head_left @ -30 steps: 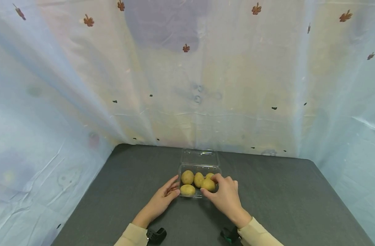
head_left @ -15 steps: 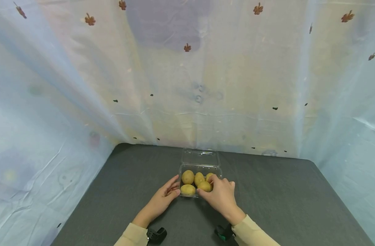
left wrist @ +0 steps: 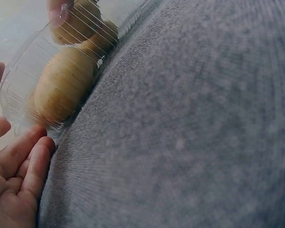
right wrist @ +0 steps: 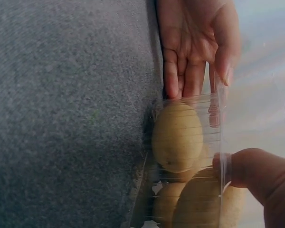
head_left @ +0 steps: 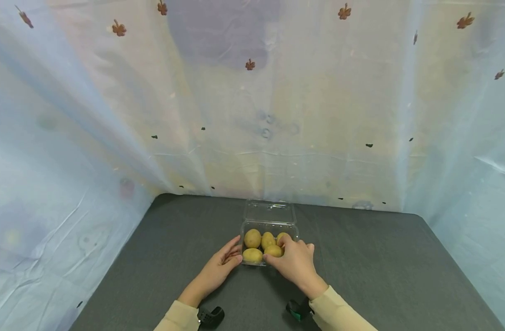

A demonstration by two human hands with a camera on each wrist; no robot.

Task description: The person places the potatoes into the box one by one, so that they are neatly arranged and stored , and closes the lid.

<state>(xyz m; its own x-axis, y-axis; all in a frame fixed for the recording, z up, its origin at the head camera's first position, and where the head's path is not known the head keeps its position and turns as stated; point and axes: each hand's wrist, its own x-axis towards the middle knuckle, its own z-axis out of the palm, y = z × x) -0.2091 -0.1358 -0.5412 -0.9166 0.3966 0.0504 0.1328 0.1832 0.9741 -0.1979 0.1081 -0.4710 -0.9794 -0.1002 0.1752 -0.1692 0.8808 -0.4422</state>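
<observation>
A clear plastic clamshell container (head_left: 273, 226) stands on the table with its lid (head_left: 270, 212) tipped back and several yellow potatoes inside. My right hand (head_left: 295, 263) reaches over the front right of the container and grips a potato (head_left: 273, 251) between thumb and fingers, low among the others. In the right wrist view its thumb (right wrist: 249, 168) shows at the front rim. The left hand (head_left: 214, 272) rests against the container's left end, its fingers nearly straight and its thumb at the front corner. Another potato (left wrist: 64, 85) lies just inside that left end.
A dark grey table (head_left: 372, 266) extends on both sides of the container. Behind it hangs a pale plastic curtain (head_left: 318, 115) with leaf prints, which also closes in the left and right sides. Both wrists wear a black strap (head_left: 211, 316).
My right hand has moved left and slightly down with its potato, bringing it beside the front left potato. The left hand and the container have stayed in place.
</observation>
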